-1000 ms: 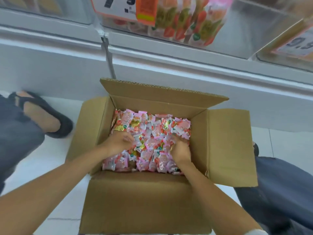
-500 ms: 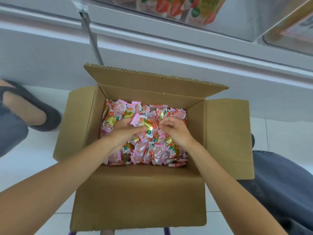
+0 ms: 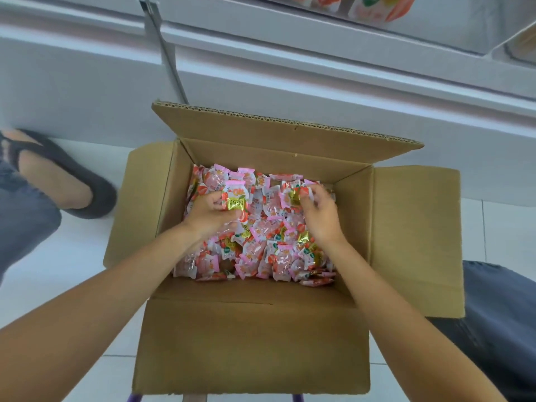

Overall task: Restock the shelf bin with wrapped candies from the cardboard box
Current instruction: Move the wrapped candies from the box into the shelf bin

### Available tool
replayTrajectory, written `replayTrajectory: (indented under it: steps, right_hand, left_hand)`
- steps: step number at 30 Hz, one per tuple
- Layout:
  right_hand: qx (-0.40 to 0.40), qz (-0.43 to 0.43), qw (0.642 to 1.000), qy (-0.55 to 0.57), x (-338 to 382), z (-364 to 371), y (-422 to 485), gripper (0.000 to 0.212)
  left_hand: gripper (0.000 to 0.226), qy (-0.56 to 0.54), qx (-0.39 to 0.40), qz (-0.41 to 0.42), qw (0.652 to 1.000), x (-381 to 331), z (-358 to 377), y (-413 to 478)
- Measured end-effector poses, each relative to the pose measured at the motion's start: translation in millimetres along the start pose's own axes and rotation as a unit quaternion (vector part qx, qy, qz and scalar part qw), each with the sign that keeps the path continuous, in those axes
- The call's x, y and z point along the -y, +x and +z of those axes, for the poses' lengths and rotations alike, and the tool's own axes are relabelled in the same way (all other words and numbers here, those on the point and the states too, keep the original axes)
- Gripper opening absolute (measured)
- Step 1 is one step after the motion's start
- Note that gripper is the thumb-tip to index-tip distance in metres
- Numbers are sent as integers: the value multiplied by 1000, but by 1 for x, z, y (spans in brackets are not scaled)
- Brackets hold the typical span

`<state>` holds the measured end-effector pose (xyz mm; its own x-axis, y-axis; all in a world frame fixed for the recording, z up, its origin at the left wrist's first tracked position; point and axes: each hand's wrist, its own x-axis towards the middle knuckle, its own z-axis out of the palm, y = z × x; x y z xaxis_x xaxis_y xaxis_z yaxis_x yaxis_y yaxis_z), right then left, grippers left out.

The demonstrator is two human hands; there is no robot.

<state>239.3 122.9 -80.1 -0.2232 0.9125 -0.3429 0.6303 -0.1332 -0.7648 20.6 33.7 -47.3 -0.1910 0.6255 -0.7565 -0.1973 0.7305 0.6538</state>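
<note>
Head view: reaches into an open brown cardboard box [image 3: 252, 343] with both hands. Grips a clump of pink-and-red wrapped candies [image 3: 261, 250] in the left hand [image 3: 210, 213], fingers curled around them. Clutches a few more in the right hand [image 3: 320, 219]. Leaves the rest heaped beneath and between both hands, inside the box.

Both bare forearms reach forward from the lower corners and come closer to each other. The left hand [image 3: 211, 211] is knuckles-up, its fingers curled around a few wrapped candies [image 3: 235, 199]. The right hand [image 3: 322, 217] is palm-down, with bent fingers pinching more of them at the tips.
</note>
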Motion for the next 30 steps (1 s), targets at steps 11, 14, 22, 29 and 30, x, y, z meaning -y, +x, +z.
replayTrajectory:
  steps: [11,14,22,29,30]
  right_hand:
    - [132,68,978,145,54,25,-23,3]
    - [139,68,976,154,49,40,-19,4]
    - [239,-129,894,-356,-30,48,29,79]
    - [177,-114,967,-141,20,29,12,10]
    - [226,-94,967,-72,34,28,5,7]
  left_hand:
    - [90,-199,165,-65,964,-10,6,-8]
    - [85,-182,111,-68,975,0,3,-2]
    - [71,-52,48,-51,996,25,-27,12]
    - [111,-8,70,-40,997,10,-21,7]
    - [112,29,97,-39,994,8,-18,6]
